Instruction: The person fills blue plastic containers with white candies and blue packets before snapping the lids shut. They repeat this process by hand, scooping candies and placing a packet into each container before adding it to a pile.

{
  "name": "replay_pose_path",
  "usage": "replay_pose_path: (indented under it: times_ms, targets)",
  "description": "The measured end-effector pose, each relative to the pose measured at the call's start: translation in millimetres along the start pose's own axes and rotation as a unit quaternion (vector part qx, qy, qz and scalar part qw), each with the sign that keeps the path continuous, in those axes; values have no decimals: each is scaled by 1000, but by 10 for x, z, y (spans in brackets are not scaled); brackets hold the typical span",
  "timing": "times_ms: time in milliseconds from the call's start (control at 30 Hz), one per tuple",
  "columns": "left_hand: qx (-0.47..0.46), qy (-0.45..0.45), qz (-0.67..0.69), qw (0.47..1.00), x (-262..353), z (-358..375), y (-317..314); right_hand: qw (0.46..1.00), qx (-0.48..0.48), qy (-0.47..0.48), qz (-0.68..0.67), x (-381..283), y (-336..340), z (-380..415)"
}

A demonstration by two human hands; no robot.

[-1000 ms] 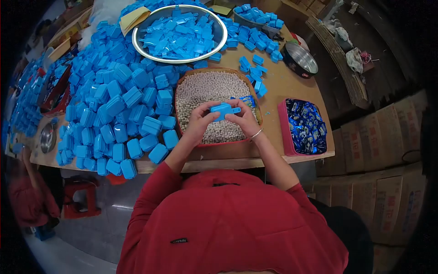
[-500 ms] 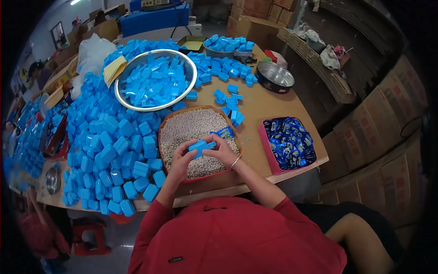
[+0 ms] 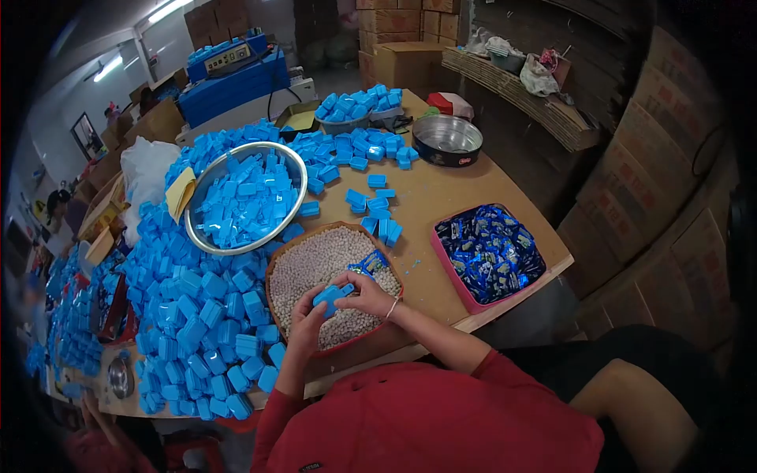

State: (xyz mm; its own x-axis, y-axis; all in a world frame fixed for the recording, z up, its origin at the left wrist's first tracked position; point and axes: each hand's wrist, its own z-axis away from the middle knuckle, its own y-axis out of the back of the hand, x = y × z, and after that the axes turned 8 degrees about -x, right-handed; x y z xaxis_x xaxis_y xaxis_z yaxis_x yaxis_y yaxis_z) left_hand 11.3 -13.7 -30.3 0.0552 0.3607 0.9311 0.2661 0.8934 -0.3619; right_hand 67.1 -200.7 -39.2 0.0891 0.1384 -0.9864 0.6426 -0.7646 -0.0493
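Observation:
Over a basket of small pale beads [image 3: 303,264], a small blue plastic case [image 3: 331,299] is held between both hands. My left hand [image 3: 306,317] grips its left side, fingers closed round it. My right hand [image 3: 367,296] pinches the other side near a small tab. Whether the case is open cannot be made out. Several shiny blue packets [image 3: 369,262] lie on the beads just beyond my right hand. A large heap of similar blue cases [image 3: 197,315] lies left of the basket.
A steel bowl [image 3: 303,185] holds blue plastic pieces. Right of the basket stands a pink box [image 3: 452,272] full of dark blue packets. A round metal tin [image 3: 448,140] is farther back. Another person's arm [image 3: 98,418] shows at the lower left.
The view has shifted and tilted up. Both hands still hold the blue case over the beads, and the case is now turned, its tab pointing up to the right.

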Motion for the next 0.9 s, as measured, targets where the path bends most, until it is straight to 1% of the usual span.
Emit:
replay_pose_path:
  times_ms: [67, 100, 133, 200, 233, 267, 300, 367, 433, 500, 633, 700, 767, 800, 900]
  targets:
    - [11, -7, -2, 1000, 36, 21, -73, 1000, 4, -1, 14, 3, 3, 13]
    - [-15, -7, -28, 999, 62, 27, -96, 1000, 9, 1, 13, -17, 1, 16]
    - [-25, -3, -65, 998, 123, 61, -136, 998, 17, 12, 62, -28, 2, 34]
    - [-46, 8, -141, 989, 258, 92, -208, 1000, 8, 13, 2, -216, -55, 97]
    - [-40, -9, -147, 988, 227, 68, -185, 999, 4, 18, -34, -294, -90, 123]
    - [-29, -40, -258, 965, 207, 27, -170, 998, 18, 32, 55, -318, -96, 121]
    - [-17, -59, -365, 929, 177, 13, -160, 989, 26, 40, 137, -313, -122, 123]
    - [19, -87, -341, 936, 189, -28, -248, 990, 61, 81, 94, -370, -191, 101]
    - [7, -120, -379, 917, 425, 2, -385, 977, 79, 109, 164, -640, -246, 128]
    - [-2, -148, -381, 913, 496, 1, -428, 969, 91, 120, 198, -654, -260, 133]
    - [-18, -186, -395, 899, 591, 20, -504, 964, 91, 147, 203, -773, -293, 201]
    - [-24, -204, -406, 890, 641, 21, -543, 965, 74, 129, 215, -848, -292, 257]
    - [-52, -187, -397, 897, 665, 21, -542, 972, 57, 97, 207, -877, -276, 298]
    - [-66, -179, -392, 900, 674, 27, -542, 970, 58, 98, 214, -880, -288, 312]
    - [-69, -172, -426, 885, 701, 70, -553, 966, 66, 109, 224, -890, -332, 340]
